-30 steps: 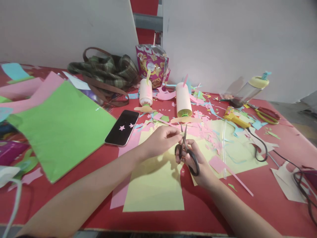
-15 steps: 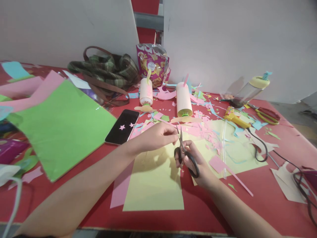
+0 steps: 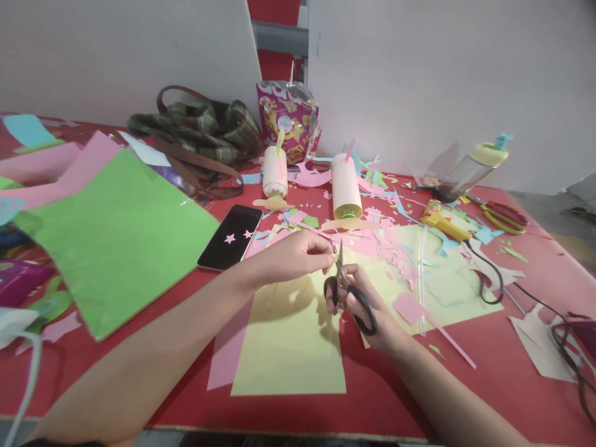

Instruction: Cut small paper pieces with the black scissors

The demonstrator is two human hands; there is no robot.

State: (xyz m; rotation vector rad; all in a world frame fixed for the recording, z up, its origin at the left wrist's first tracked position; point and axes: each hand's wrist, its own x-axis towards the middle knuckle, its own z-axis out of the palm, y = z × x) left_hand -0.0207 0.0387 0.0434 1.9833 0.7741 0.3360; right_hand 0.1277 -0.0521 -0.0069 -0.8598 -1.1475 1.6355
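My right hand [image 3: 367, 310] grips black-handled scissors [image 3: 350, 292], blades pointing up and away. My left hand [image 3: 298, 256] pinches a tiny piece of paper at the blade tips; the piece is too small to make out. Both hands hover over a pale yellow sheet [image 3: 288, 347] lying on a pink sheet [image 3: 228, 354] on the red table [image 3: 503, 372]. Pink paper scraps [image 3: 386, 245] lie scattered just beyond the hands.
A black phone [image 3: 230, 238] with pink stars, a big green sheet [image 3: 116, 239], two cream rolls [image 3: 345, 186], a plaid bag [image 3: 205, 133], a snack pouch [image 3: 286, 118], a yellow glue gun [image 3: 442, 220] with black cord, red-yellow scissors [image 3: 500, 214], a tilted bottle [image 3: 470, 167].
Both hands have shifted slightly left and nearer; the scissor blades, open a second ago, have closed at the pinched piece.
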